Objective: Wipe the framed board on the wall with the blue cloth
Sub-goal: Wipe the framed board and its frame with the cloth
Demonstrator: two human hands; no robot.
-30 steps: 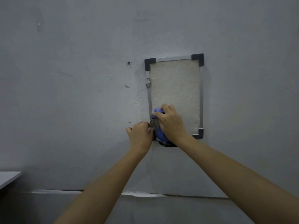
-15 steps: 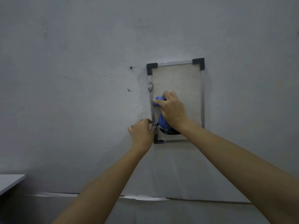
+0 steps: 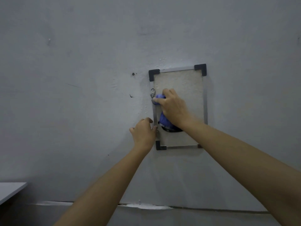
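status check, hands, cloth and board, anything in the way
Right hand presses blue cloth on framed board, left side. Left hand at frame's left edge. Nothing in the way.

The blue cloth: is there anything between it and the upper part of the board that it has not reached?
Nothing visible blocks it. The blue cloth is bunched under the right hand against the framed board, whose upper panel is bare. Only a small metal hook sits at the left frame edge, beside the cloth. The left hand is lower.
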